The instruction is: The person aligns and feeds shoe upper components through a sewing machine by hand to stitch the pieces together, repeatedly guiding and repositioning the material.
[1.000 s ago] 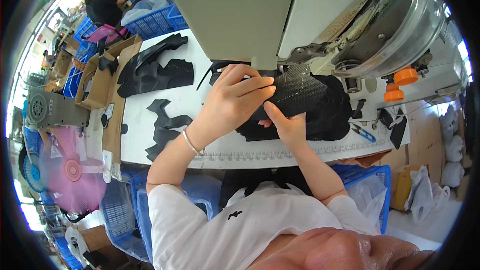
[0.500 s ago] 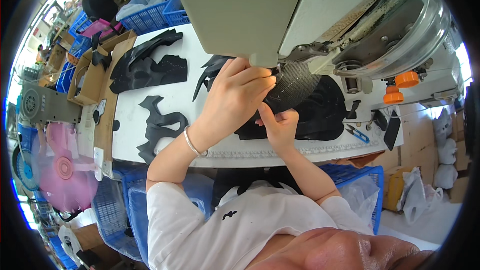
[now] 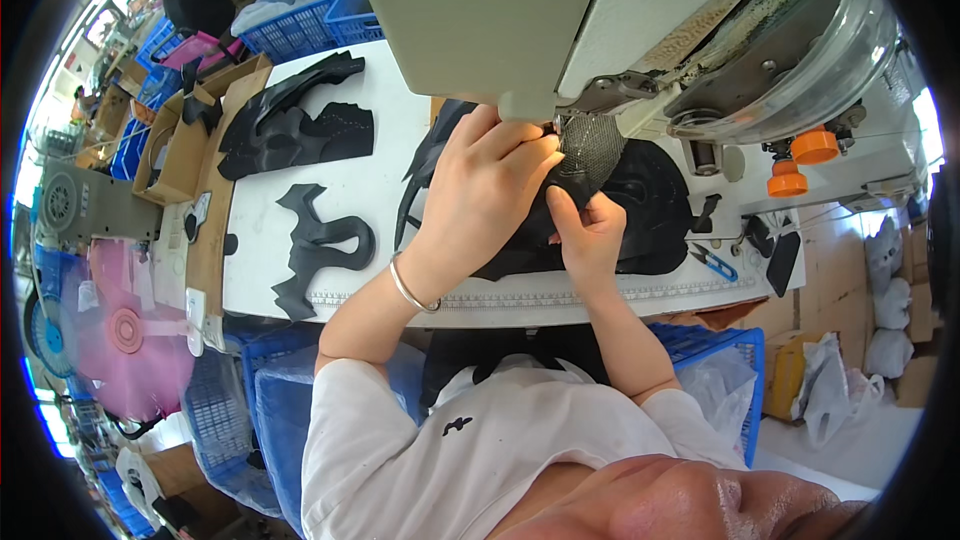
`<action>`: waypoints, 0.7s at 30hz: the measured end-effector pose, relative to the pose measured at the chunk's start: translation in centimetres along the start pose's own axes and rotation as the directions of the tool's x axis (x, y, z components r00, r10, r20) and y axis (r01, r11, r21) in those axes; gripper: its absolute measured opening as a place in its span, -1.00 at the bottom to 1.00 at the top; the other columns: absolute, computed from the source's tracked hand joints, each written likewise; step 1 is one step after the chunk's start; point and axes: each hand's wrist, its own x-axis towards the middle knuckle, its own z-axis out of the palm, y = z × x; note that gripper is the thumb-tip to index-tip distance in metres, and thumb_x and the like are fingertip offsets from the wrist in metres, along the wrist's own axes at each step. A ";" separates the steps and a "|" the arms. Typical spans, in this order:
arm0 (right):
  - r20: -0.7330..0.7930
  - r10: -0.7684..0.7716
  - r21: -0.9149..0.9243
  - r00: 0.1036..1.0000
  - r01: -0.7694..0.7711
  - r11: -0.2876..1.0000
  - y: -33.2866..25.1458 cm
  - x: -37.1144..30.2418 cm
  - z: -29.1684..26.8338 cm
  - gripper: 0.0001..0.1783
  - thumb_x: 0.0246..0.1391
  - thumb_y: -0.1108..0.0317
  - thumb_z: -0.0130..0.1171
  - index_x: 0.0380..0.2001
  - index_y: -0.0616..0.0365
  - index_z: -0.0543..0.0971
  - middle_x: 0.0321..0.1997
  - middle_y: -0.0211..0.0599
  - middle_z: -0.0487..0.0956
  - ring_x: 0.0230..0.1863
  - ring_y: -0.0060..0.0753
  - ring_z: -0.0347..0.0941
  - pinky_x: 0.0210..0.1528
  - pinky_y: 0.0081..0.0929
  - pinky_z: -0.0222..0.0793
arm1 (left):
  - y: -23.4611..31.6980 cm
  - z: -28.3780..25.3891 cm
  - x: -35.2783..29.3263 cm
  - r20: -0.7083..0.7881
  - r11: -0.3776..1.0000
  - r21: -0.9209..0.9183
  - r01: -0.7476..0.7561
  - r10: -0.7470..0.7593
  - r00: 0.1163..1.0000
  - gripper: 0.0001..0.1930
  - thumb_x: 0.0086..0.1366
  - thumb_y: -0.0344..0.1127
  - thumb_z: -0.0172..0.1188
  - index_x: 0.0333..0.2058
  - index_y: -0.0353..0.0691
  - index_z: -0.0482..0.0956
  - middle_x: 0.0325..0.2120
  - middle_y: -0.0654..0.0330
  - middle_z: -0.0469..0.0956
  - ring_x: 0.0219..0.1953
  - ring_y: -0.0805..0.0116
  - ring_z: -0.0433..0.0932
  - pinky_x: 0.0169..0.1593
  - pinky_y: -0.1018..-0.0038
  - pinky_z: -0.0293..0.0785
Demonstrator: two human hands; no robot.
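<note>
Rounded dark-grey mesh piece (image 3: 600,145) now sits turned under the pale-grey sewing-machine head (image 3: 485,20), likely re-aligning its edge. Left hand (image 3: 488,185) bunches fingers at left edge, grip hidden; right hand (image 3: 590,230) pinches near edge.

- I see a plain white shirt (image 3: 450,485) with short, loose sleeves (image 3: 350,415), softly creased.
- A small black emblem (image 3: 457,426) sits on its chest.
- Past the cuffs, both forearms are bare, as are the left hand (image 3: 490,175) and right hand (image 3: 592,227).
- A slim, silvery bangle (image 3: 403,287) rings the left wrist.
- Black clothing (image 3: 530,344) shows below the front edge of the white tabletop (image 3: 260,210).
</note>
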 end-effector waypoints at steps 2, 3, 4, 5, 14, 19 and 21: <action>-0.037 0.042 0.041 0.998 -0.040 0.998 -1.0 0.2 0.1 -0.78 0.13 0.37 0.27 -0.54 0.23 0.53 -0.63 -0.54 0.49 -0.67 -0.82 0.32 -0.65 -0.77 0.22 | 0.2 -0.1 -0.2 -0.016 1.000 0.003 0.006 -0.006 1.000 -0.82 -0.02 -0.42 0.40 -0.36 -0.21 0.70 -0.35 0.26 0.64 -0.30 0.25 0.51 -0.23 0.40 0.46; 0.006 -0.022 -0.007 1.000 0.022 1.000 -0.1 0.1 -0.5 -0.83 0.15 0.36 0.24 -0.46 0.23 0.58 -0.60 -0.57 0.48 -0.65 -0.85 0.29 -0.66 -0.79 0.22 | 0.1 0.0 -0.5 -0.033 0.999 0.035 -0.017 0.018 0.999 -0.81 -0.02 -0.44 0.37 -0.36 -0.22 0.68 -0.35 0.27 0.60 -0.30 0.26 0.49 -0.22 0.39 0.45; 0.004 -0.017 -0.003 1.000 0.017 1.000 -0.1 0.3 -0.7 -0.83 0.15 0.36 0.24 -0.46 0.23 0.58 -0.60 -0.57 0.48 -0.65 -0.85 0.29 -0.66 -0.79 0.22 | -0.1 0.1 -0.6 -0.045 0.997 0.068 -0.037 0.040 0.998 -0.81 -0.03 -0.45 0.35 -0.35 -0.24 0.66 -0.34 0.28 0.57 -0.30 0.26 0.48 -0.21 0.37 0.44; -0.010 -0.008 0.002 1.000 0.008 1.000 -0.3 0.6 -0.8 -0.82 0.15 0.36 0.24 -0.48 0.22 0.57 -0.61 -0.58 0.48 -0.65 -0.85 0.29 -0.65 -0.78 0.18 | -0.1 0.0 -0.8 -0.038 0.997 0.069 -0.037 0.040 0.998 -0.81 -0.03 -0.45 0.35 -0.35 -0.24 0.66 -0.34 0.28 0.57 -0.30 0.26 0.48 -0.21 0.37 0.44; 0.023 -0.006 0.057 1.000 0.004 0.998 -1.7 2.7 -3.0 -0.82 0.14 0.39 0.22 -0.31 0.32 0.65 -0.49 -0.58 0.54 -0.51 -0.83 0.29 -0.49 -0.76 0.19 | -1.0 -2.5 -0.8 0.233 0.936 -0.281 0.210 -0.146 0.961 -0.68 0.06 -0.62 0.25 -0.17 -0.20 0.69 -0.16 0.22 0.67 -0.36 0.26 0.40 -0.26 0.47 0.45; 0.165 0.087 0.048 0.982 -0.096 0.994 -3.1 3.6 -4.2 -0.74 0.12 0.45 0.20 -0.12 0.34 0.59 -0.28 -0.39 0.63 -0.30 -0.69 0.51 -0.22 -0.71 0.43 | -2.0 -2.1 -1.0 0.219 0.975 -0.221 0.022 0.028 0.975 -0.56 -0.06 -0.68 0.21 -0.15 -0.19 0.69 -0.14 0.24 0.66 -0.39 0.27 0.42 -0.28 0.48 0.47; 0.160 0.043 0.017 0.986 -0.046 0.999 -3.4 4.1 -4.1 -0.79 0.14 0.40 0.19 -0.23 0.35 0.61 -0.36 -0.46 0.61 -0.37 -0.74 0.44 -0.31 -0.72 0.35 | -2.3 -1.9 -0.9 0.207 0.980 -0.196 -0.023 0.065 0.976 -0.54 -0.11 -0.67 0.21 -0.16 -0.19 0.69 -0.15 0.26 0.67 -0.40 0.28 0.42 -0.31 0.48 0.48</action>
